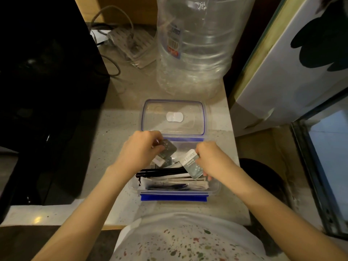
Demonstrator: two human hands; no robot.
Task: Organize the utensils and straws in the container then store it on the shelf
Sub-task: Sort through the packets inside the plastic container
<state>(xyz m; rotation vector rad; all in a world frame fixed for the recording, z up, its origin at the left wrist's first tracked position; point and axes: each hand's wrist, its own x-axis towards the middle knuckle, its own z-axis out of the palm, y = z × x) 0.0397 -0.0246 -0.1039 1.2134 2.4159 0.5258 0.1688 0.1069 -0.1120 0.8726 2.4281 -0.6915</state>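
Observation:
A clear plastic container [214, 187] with blue clips sits on the pale counter in front of me. Its clear lid [173, 104] with a blue seal lies just behind it. Inside, along the near side, lie black straws [162, 171] and wrapped utensils [169, 185]. My left hand [139, 149] is over the container's back left and pinches a small dark packet [168, 147]. My right hand [211, 159] holds a grey-white packet [190, 162] with printed lettering over the right half of the container.
A large empty water bottle [194, 44] stands behind the lid. A black appliance [47, 91] fills the left side. A power strip with cables [130, 44] lies at the back. A white box [293, 72] leans on the right, beyond the counter's edge.

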